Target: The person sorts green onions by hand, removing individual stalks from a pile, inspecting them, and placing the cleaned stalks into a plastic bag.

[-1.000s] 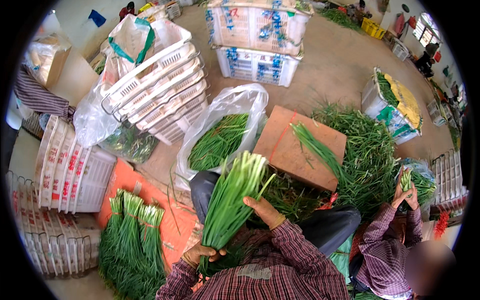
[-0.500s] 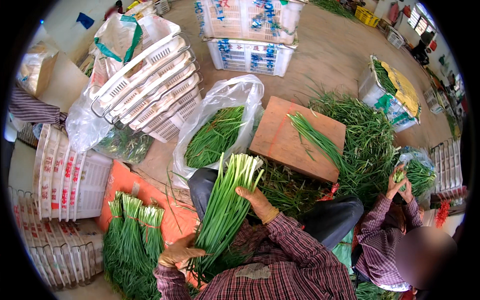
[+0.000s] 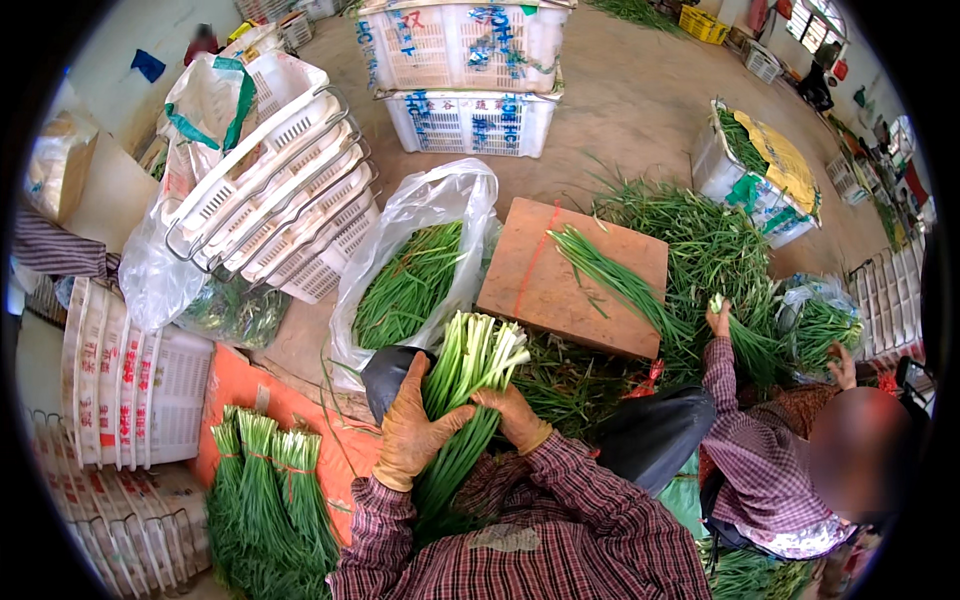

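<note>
A thick bunch of garlic chives (image 3: 463, 362) stands upright in front of me, pale cut ends up and green leaves hanging toward my lap. My left hand (image 3: 412, 432), in a tan glove, is wrapped round its left side, with the thumb reaching across the front. On the other side my gloved right hand (image 3: 512, 414) grips the stalks just below the pale ends. Tied bundles of chives (image 3: 265, 490) with red bands lie on an orange sheet (image 3: 285, 392) to my left. Loose chives (image 3: 610, 270) rest on a wooden board (image 3: 530, 265) ahead.
An open plastic bag of chives (image 3: 415, 275) stands before my knees. Stacked white crates (image 3: 280, 190) rise at the left, more crates (image 3: 465, 120) ahead. A pile of loose greens (image 3: 710, 245) lies right of the board. A co-worker (image 3: 765, 450) sits at my right, holding chives.
My left hand has come up from the lower leaves to clasp the bunch near its top. The bunch is now gathered tighter. The co-worker's hands have moved apart.
</note>
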Demonstrator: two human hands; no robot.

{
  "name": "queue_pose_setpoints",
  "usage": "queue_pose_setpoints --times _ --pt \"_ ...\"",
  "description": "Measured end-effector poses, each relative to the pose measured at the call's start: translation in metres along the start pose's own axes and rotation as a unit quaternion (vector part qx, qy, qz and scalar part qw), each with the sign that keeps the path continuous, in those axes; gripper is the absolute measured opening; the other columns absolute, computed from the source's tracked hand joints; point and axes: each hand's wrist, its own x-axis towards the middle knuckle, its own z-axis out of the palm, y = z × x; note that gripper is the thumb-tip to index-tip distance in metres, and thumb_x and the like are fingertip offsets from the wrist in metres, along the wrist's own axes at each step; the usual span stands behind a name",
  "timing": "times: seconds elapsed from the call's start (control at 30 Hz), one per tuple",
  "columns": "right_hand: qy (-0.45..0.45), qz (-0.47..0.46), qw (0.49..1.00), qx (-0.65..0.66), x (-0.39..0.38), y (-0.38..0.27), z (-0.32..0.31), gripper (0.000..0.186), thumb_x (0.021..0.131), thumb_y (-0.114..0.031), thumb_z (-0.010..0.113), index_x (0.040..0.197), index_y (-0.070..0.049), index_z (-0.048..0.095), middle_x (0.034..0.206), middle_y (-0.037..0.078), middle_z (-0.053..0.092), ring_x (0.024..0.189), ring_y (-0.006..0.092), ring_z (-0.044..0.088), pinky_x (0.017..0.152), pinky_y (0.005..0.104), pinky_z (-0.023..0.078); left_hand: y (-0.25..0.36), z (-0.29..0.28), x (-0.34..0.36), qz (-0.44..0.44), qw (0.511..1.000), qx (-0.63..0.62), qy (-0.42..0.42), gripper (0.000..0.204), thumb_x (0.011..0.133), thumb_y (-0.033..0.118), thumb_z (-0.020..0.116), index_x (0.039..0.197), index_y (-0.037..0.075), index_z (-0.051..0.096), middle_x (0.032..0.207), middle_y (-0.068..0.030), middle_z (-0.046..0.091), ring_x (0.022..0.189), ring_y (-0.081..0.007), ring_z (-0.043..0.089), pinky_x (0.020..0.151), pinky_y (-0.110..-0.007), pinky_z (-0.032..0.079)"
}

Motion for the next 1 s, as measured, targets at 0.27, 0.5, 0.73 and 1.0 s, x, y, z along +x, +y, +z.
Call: queue_pose_setpoints --times 0.27,0.5,0.73,1.0 --pt "-0.001 0.011 1.0 -0.015 -0.013 -0.007 -0.003 0.075 0.081 -0.046 0.08 0.137 -0.005 0.053 0.125 0.007 0.06 0.114 0.0211 0.057 0.101 0.037 0.044 -0.016 -0.001 0.017 -0.142 0.927 -0.344 -0.046 0.046 0.092 0.009 0.06 0.136 -0.002 0.05 0.123 -0.0105 0.062 0.107 -0.0172 0.06 0.095 -0.028 0.048" --pt "-0.005 -0.053 0.998 -0.02 -0.021 -0.026 0.004 0.071 0.082 -0.047 0.078 0.134 -0.005 0.055 0.118 0.003 0.062 0.108 0.0173 0.059 0.096 0.0334 0.046 -0.007 0.0 0.016 -0.21 0.854 -0.461 -0.117 0.047 0.093 0.017 0.062 0.135 -0.001 0.05 0.116 -0.009 0.065 0.098 -0.0158 0.064 0.089 -0.029 0.052" --pt "0.027 -0.056 0.987 -0.152 -0.016 -0.032 0.012 0.092 0.08 -0.045 0.082 0.145 -0.002 0.033 0.125 0.01 0.059 0.114 0.0223 0.058 0.096 0.0357 0.048 0.018 0.018 0.01 -0.042 0.958 -0.187 -0.216 0.098 0.071 0.023 0.09 0.149 0.002 0.035 0.134 -0.0095 0.055 0.124 -0.021 0.051 0.106 -0.035 0.04" --pt "0.027 -0.1 0.972 -0.213 -0.032 -0.047 0.023 0.103 0.082 -0.042 0.08 0.153 -0.001 0.017 0.133 0.014 0.053 0.12 0.0229 0.053 0.101 0.0335 0.044 0.007 0.021 0.011 0.013 0.964 -0.085 -0.25 0.093 0.072 0.024 0.084 0.147 0.001 0.035 0.133 -0.0129 0.057 0.123 -0.0262 0.054 0.104 -0.038 0.042"
